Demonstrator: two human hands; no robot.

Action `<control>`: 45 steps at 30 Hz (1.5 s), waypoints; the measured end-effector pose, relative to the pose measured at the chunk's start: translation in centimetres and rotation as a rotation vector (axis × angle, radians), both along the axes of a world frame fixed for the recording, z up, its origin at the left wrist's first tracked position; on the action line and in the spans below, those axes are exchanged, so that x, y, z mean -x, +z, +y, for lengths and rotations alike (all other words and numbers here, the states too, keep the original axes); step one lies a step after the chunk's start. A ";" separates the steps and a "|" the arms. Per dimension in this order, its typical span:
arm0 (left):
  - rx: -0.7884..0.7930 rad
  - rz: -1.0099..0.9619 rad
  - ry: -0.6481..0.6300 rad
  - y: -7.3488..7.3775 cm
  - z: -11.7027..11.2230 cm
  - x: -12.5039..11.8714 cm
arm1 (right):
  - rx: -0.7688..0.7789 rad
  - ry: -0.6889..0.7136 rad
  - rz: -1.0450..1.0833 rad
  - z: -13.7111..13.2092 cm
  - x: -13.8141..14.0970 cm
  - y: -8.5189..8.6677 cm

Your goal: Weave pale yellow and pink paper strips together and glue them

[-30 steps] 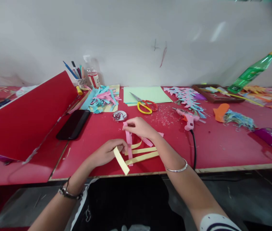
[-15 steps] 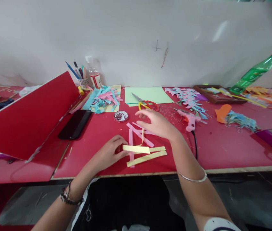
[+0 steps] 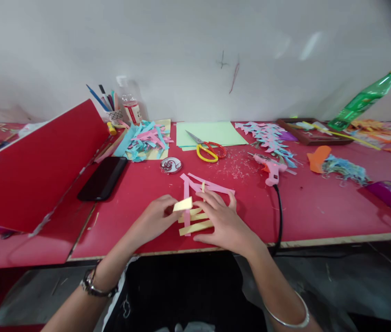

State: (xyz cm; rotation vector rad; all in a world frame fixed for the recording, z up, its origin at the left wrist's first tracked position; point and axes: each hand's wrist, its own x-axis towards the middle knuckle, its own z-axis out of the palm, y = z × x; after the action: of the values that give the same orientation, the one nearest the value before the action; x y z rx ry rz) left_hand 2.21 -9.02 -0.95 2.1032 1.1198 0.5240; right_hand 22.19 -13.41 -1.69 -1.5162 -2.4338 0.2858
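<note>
My left hand (image 3: 154, 219) pinches a pale yellow paper strip (image 3: 183, 204) between thumb and fingers, its free end raised towards the right. My right hand (image 3: 228, 226) hovers close by, fingers spread and curved; nothing shows in its grasp. Beneath both hands lie more yellow paper strips (image 3: 195, 228), partly covered by the right hand. Pink paper strips (image 3: 212, 184) are fanned out beyond the fingertips, and one runs down under the held strip. A small upright yellow piece (image 3: 203, 186) shows just past my right fingers.
Scissors (image 3: 207, 151) rest partly on light green sheets (image 3: 212, 131). A pink glue gun (image 3: 271, 169) with a black cord lies to the right. On the left are a phone (image 3: 103, 179), a standing red board (image 3: 50, 161) and a pile of cut paper (image 3: 148, 140). A small round dish (image 3: 171, 165) holds dark thread.
My right hand has come down and nearer to me, from near the scissors to beside the held strip. The held strip now tilts upward and looks shorter. The view has shifted slightly.
</note>
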 end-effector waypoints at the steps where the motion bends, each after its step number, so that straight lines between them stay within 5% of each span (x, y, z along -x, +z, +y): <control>1: 0.006 0.007 -0.004 0.1 0.0 0.0 | -0.037 0.000 -0.013 0.1 0.3 0.1; 9: 0.222 -0.030 0.001 0.0 0.3 0.2 | -0.087 0.037 0.061 0.3 1.6 0.2; 16: 0.031 0.118 -0.105 -0.1 0.3 -0.1 | -0.027 0.033 0.084 1.0 1.7 0.4; 30: 0.091 0.140 -0.084 -0.6 0.3 -0.3 | -0.105 -0.245 0.097 0.9 -3.5 -0.6; 45: 0.004 0.187 -0.110 -0.6 0.4 -0.2 | 0.114 -0.042 0.057 6.0 -6.0 1.7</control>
State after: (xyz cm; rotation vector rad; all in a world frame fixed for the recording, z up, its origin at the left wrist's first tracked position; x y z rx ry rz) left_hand 2.44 -8.66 -1.59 2.2314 1.0974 0.2779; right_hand 28.19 -7.44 -0.02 -1.5814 -2.3753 0.4601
